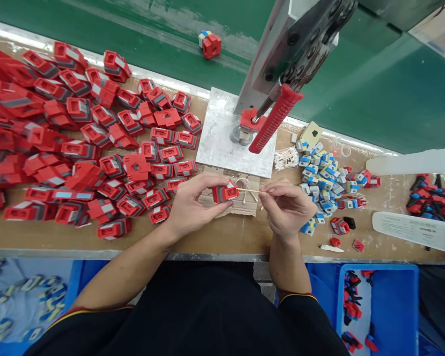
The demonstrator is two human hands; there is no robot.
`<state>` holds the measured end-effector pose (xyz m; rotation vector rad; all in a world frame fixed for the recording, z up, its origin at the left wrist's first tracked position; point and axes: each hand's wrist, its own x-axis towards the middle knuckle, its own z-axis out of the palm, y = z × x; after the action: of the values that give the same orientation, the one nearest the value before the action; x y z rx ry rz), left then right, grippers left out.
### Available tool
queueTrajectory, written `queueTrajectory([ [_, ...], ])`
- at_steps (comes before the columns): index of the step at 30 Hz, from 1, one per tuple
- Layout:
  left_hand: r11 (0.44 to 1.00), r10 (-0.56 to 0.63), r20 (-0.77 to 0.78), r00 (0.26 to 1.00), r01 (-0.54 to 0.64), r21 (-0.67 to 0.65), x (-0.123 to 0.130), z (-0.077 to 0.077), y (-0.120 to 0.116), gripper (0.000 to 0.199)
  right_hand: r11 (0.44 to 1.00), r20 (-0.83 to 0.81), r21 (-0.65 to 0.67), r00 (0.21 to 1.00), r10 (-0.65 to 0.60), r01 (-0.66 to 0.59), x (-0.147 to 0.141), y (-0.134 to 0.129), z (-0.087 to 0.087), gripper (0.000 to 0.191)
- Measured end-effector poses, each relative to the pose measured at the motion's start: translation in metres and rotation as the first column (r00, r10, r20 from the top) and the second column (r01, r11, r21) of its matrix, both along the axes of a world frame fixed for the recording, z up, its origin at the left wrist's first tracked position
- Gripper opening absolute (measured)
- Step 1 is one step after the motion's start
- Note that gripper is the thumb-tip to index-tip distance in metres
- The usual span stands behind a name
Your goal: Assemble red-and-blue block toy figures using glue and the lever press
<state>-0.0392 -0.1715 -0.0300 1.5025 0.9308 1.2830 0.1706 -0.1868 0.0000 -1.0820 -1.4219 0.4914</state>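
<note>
My left hand [196, 198] grips a red plastic part [225, 193] between thumb and fingers, above a piece of cardboard [226, 209]. Pinched in my right hand [287, 205] is a thin wooden swab stick [249, 190], whose far end meets the right side of the red part. Whether its tip is inside the part cannot be made out. More swabs lie on the cardboard beneath my hands. Just behind stands a metal plate [215, 133] under a press with a red handle [276, 118]; another red part [249, 120] sits beneath the press.
Many red and grey parts [96, 133] cover the table's left side. To the right lie a swab bundle [286, 158], a heap of blue and white parts [321, 178] and white plastic pieces [415, 230]. A blue bin [396, 306] is below the front edge.
</note>
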Motion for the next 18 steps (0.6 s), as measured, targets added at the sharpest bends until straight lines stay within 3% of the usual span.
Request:
queueTrajectory([
  [4,1.0,0.031,-0.003,1.0,-0.031,0.0,0.0,-0.003,0.001,0.029,1.0,0.022,0.01,0.999,-0.023,0.023,0.013,0.003,0.001,0.013],
  [11,0.995,0.094,-0.023,0.995,-0.095,-0.023,-0.001,-0.005,0.002,0.029,0.973,0.41,-0.233,0.906,0.108,-0.011,0.026,0.011,-0.008,0.012],
  [14,0.994,0.11,-0.048,0.993,-0.11,-0.007,-0.001,-0.004,0.003,0.031,0.967,0.426,-0.253,0.893,0.145,-0.036,0.024,0.013,-0.01,0.012],
  [18,0.995,0.095,-0.048,0.994,-0.095,-0.007,-0.001,-0.005,0.003,0.033,0.968,0.403,-0.25,0.91,0.097,0.007,0.023,0.014,-0.009,0.012],
])
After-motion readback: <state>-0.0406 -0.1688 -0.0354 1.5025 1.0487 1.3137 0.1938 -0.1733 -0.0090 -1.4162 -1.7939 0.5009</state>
